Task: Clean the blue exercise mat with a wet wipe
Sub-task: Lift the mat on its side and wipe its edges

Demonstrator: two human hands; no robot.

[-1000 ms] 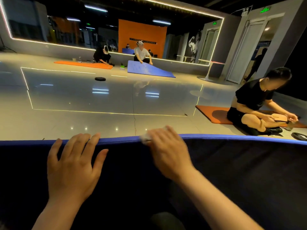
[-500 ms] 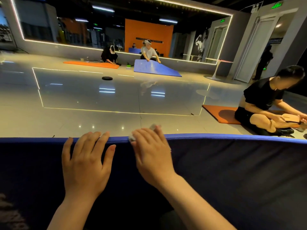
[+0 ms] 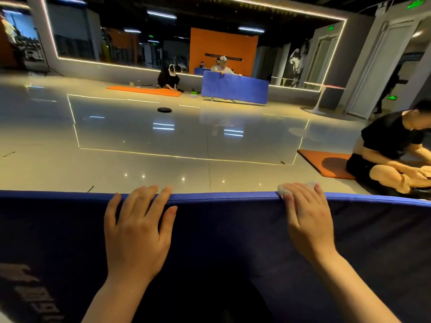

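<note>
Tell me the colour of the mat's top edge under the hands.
Bright blue along the top edge of the mat; the face below looks dark navy. Head view.

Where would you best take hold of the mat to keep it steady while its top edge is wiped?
Probably at the top edge of the mat, coming from above on the near side. It stands on edge, so that thin rim lets fingers hook over it, as the left hand does now. Hold left of the right hand and its wipe.
</note>
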